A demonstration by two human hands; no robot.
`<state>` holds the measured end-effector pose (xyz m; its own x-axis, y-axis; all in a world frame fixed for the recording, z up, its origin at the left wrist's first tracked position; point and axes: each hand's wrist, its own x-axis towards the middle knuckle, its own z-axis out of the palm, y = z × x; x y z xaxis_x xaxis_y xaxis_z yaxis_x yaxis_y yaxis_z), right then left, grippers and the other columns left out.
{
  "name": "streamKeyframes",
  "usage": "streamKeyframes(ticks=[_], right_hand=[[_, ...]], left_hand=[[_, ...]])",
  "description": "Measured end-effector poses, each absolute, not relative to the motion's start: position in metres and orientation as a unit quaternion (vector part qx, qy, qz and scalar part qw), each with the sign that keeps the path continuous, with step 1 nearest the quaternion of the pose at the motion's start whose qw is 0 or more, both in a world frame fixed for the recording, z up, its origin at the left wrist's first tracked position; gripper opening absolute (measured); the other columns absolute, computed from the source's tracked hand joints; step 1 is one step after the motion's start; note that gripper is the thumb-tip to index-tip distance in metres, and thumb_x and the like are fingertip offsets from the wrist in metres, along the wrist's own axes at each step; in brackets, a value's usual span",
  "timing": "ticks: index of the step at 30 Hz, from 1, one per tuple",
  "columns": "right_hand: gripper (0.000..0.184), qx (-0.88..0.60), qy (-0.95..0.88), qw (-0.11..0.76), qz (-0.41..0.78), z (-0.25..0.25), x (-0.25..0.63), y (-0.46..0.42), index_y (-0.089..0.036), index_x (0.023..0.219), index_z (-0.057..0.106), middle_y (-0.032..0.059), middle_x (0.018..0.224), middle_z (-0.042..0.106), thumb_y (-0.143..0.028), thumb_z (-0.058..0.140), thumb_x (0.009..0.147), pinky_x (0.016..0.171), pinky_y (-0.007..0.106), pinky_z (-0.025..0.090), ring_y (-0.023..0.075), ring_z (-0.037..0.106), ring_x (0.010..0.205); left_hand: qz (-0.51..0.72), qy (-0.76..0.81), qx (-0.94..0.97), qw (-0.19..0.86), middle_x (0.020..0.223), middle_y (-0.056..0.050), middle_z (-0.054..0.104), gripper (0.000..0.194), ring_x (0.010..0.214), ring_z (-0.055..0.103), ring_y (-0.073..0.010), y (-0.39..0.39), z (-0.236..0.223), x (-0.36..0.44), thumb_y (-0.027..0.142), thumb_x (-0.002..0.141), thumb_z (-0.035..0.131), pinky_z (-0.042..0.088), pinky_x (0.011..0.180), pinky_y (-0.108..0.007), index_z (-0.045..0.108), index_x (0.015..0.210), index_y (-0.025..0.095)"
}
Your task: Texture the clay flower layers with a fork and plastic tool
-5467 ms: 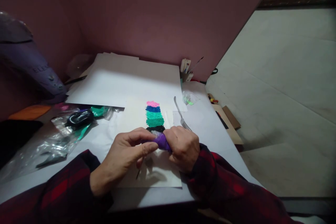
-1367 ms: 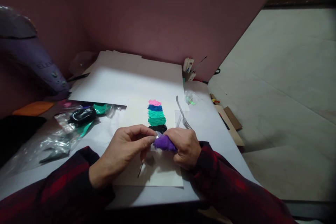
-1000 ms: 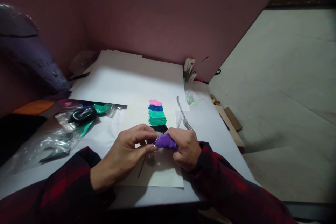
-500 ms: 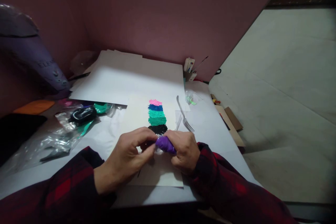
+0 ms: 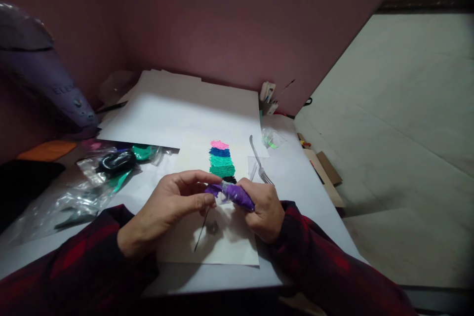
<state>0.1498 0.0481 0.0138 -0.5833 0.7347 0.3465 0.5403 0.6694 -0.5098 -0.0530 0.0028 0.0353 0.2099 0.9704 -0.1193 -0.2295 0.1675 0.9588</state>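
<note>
My right hand (image 5: 264, 210) is wrapped around a lump of purple modelling clay (image 5: 240, 196) in clear plastic. Between the thumb and fingers of my left hand (image 5: 172, 205) is a small purple piece, close to the lump's open end; I cannot tell if they are still joined. Below the left fingertips a thin dark stick (image 5: 200, 237) slants downward, and whether it is held or lying is unclear. Both hands are over a cream sheet of paper (image 5: 237, 249). Textured clay bands in pink (image 5: 219, 145), blue (image 5: 219, 152), green (image 5: 222, 171) and black (image 5: 230, 179) are stacked on it, the black one partly hidden.
A metal fork (image 5: 259, 160) lies right of the bands. At left are plastic bags (image 5: 85, 197) with black clay (image 5: 117, 160) and green clay (image 5: 144, 152). Large white sheets (image 5: 185, 108) lie behind. A tall purple bottle (image 5: 66, 89) stands at far left.
My left hand has drawn back to the left, and a bit of purple now shows between its fingers. The lump has tilted in my right hand. More of the stick shows.
</note>
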Motion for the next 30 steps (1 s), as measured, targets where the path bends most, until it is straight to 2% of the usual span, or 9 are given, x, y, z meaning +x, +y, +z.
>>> streamKeyframes(ticks=[3, 10, 16, 20, 24, 26, 30], right_hand=[[0.008, -0.367, -0.864, 0.256, 0.230, 0.0151, 0.1496, 0.0486, -0.020, 0.069, 0.046, -0.0044, 0.054, 0.046, -0.014, 0.048, 0.065, 0.048, 0.024, 0.030, 0.0106, 0.042, 0.047], [0.014, -0.343, -0.876, 0.233, 0.246, 0.0144, 0.1495, 0.0485, -0.019, 0.075, 0.052, -0.0034, 0.059, 0.051, -0.011, 0.049, 0.064, 0.051, 0.024, 0.031, 0.0107, 0.045, 0.052], [0.019, -0.340, -0.880, 0.235, 0.232, 0.0129, 0.1480, 0.0493, -0.019, 0.075, 0.053, -0.0031, 0.058, 0.051, -0.010, 0.045, 0.060, 0.051, 0.024, 0.030, 0.0108, 0.044, 0.051], [0.022, -0.337, -0.885, 0.246, 0.205, 0.0142, 0.1476, 0.0484, -0.018, 0.074, 0.053, -0.0025, 0.058, 0.052, -0.010, 0.043, 0.056, 0.051, 0.025, 0.030, 0.0114, 0.045, 0.051], [0.024, -0.330, -0.891, 0.252, 0.184, 0.0145, 0.1482, 0.0471, -0.018, 0.075, 0.054, -0.0018, 0.060, 0.053, -0.010, 0.043, 0.055, 0.051, 0.025, 0.031, 0.0121, 0.046, 0.053], [0.025, -0.335, -0.889, 0.254, 0.179, 0.0133, 0.1487, 0.0470, -0.018, 0.076, 0.054, -0.0017, 0.060, 0.054, -0.010, 0.043, 0.055, 0.052, 0.025, 0.031, 0.0125, 0.048, 0.054], [0.026, -0.354, -0.884, 0.254, 0.173, 0.0106, 0.1499, 0.0474, -0.019, 0.077, 0.055, -0.0024, 0.059, 0.052, -0.010, 0.044, 0.055, 0.052, 0.025, 0.031, 0.0125, 0.048, 0.053]], left_hand=[[0.462, 0.419, 0.453, 0.637, 0.071, 0.001, 0.063, 0.029, 0.060, 0.052, -0.0090, 0.0030, 0.0362, -0.0523, 0.018, 0.070, 0.073, 0.045, 0.057, -0.020, 0.066, 0.098, 0.019], [0.456, 0.481, 0.536, 0.523, 0.059, 0.002, 0.058, 0.005, 0.050, 0.048, -0.0078, 0.0002, 0.0406, -0.0476, 0.019, 0.075, 0.066, 0.040, 0.049, -0.019, 0.067, 0.076, 0.014], [0.450, 0.440, 0.642, 0.438, 0.076, -0.003, 0.060, 0.010, 0.062, 0.053, -0.0113, -0.0002, 0.0376, -0.0463, 0.016, 0.078, 0.061, 0.042, 0.054, -0.022, 0.069, 0.085, 0.016], [0.423, 0.439, 0.691, 0.388, 0.077, -0.004, 0.059, 0.011, 0.069, 0.056, -0.0141, 0.0009, 0.0364, -0.0465, 0.016, 0.081, 0.058, 0.044, 0.061, -0.025, 0.067, 0.087, 0.015], [0.401, 0.468, 0.721, 0.316, 0.076, -0.004, 0.058, 0.009, 0.065, 0.053, -0.0134, -0.0032, 0.0370, -0.0448, 0.016, 0.083, 0.054, 0.041, 0.057, -0.025, 0.063, 0.081, 0.014], [0.411, 0.480, 0.705, 0.323, 0.079, -0.005, 0.060, 0.008, 0.066, 0.054, -0.0135, -0.0054, 0.0372, -0.0443, 0.017, 0.083, 0.054, 0.041, 0.057, -0.025, 0.062, 0.083, 0.014], [0.439, 0.484, 0.642, 0.401, 0.074, -0.002, 0.062, 0.012, 0.061, 0.053, -0.0120, -0.0050, 0.0375, -0.0449, 0.018, 0.083, 0.054, 0.042, 0.056, -0.023, 0.063, 0.091, 0.016]])
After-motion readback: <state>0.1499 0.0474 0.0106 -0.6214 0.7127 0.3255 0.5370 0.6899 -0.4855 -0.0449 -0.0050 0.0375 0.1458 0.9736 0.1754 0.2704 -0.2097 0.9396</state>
